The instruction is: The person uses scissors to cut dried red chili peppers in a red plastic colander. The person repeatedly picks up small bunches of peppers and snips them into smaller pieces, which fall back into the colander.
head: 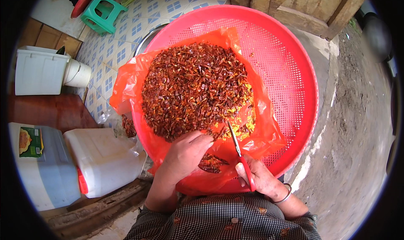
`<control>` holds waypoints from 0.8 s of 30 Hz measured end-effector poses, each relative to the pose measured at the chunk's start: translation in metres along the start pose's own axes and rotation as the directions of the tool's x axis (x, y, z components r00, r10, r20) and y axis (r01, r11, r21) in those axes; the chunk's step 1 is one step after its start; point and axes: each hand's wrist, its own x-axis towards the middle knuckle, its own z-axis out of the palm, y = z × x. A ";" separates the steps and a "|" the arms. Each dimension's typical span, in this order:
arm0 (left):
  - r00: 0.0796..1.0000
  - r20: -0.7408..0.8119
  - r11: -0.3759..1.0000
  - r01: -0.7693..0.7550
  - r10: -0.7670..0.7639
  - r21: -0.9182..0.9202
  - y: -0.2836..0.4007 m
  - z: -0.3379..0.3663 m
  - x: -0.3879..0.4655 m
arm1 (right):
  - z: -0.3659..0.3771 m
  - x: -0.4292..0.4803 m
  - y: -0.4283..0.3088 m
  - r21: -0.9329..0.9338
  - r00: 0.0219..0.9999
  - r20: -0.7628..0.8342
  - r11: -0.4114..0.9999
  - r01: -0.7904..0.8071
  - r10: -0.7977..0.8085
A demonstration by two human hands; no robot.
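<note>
A large heap of cut dried red chilies (192,88) lies on a red plastic bag (268,126) spread inside a round pink-red plastic basket (284,60) with a mesh bottom. Yellow seeds (247,124) are scattered at the heap's right. My left hand (189,148) pinches a dried chili (217,133) at the heap's near edge. In my right hand (258,173) are red-handled scissors (235,140), pointing away from me, their blades looking nearly closed beside the chili. Between my hands lies a small pile of longer dried chilies (212,163).
White plastic containers (104,161) and a green packet (31,142) stand at the left, beyond them a white bin (41,71) and bucket (77,73). A green stool (102,14) is on the tiled floor. A wooden door (312,9) is at the upper right.
</note>
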 end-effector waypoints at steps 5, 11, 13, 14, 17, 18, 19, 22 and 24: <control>0.979 -0.053 0.919 0.167 -0.198 -0.357 -0.003 0.009 -0.007 | 0.000 0.001 0.003 -0.093 0.974 0.041 0.970 0.225 -0.222; 0.907 0.170 0.566 0.378 -0.385 -0.733 0.001 0.032 -0.015 | -0.002 0.004 0.008 -0.088 0.937 0.105 0.936 0.342 -0.333; 0.904 0.220 0.551 0.400 -0.366 -0.732 0.003 0.037 -0.016 | -0.002 0.003 0.009 -0.040 0.970 0.096 0.973 0.229 -0.225; 0.900 0.238 0.537 0.413 -0.365 -0.736 0.004 0.039 -0.016 | -0.002 0.002 0.009 -0.024 0.980 0.092 0.984 0.178 -0.175; 0.873 0.274 0.491 0.460 -0.404 -0.739 0.008 0.044 -0.016 | -0.002 -0.001 0.008 -0.024 0.994 0.053 0.995 0.102 -0.100; 0.869 0.276 0.491 0.467 -0.411 -0.735 0.008 0.044 -0.016 | -0.002 -0.001 0.007 -0.030 0.995 0.039 0.995 0.095 -0.094; 0.865 0.276 0.493 0.472 -0.420 -0.731 0.008 0.045 -0.016 | -0.001 0.000 0.007 -0.037 0.996 0.025 0.995 0.088 -0.087; 0.861 0.277 0.486 0.477 -0.427 -0.732 0.006 0.047 -0.015 | -0.001 0.000 0.006 0.047 1.000 0.020 0.999 0.016 -0.017; 0.861 0.281 0.437 0.467 -0.425 -0.769 0.005 0.048 -0.014 | -0.001 0.001 0.007 0.072 1.000 0.018 0.997 -0.014 0.012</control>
